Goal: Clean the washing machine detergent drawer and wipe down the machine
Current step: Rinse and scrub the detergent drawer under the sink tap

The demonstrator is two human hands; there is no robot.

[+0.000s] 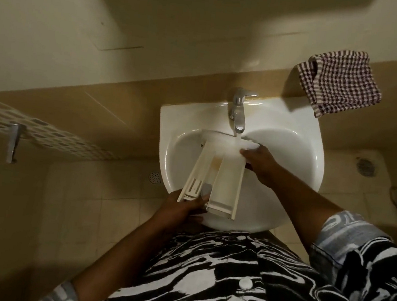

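Beige-tiled bathroom w/ a white basin [168,121] at centre, chrome tap [238,115] at its 12 o'clock, and a checked cloth [341,80] on the ledge toward 1–2 o'clock. Detergent drawer [229,179] is held over the bowl, open side up. Its long axis runs approx 12 to 6–7 o'clock, w/ the front panel at the far end right under the spout, where water seems to run, and the rear end toward the person. Left hand [186,204] has fingers curled round the rear end at 7 o'clock. Right hand [256,157] clasps the front panel's right end at 2 o'clock, though its fingertips are partly hidden. Drawer looks like light, rigid plastic, prob slick when wet, w/ thin rails that could flex or snap. Best held at both ends as now, not by the dividers. Brownish residue shows in the middle channel.
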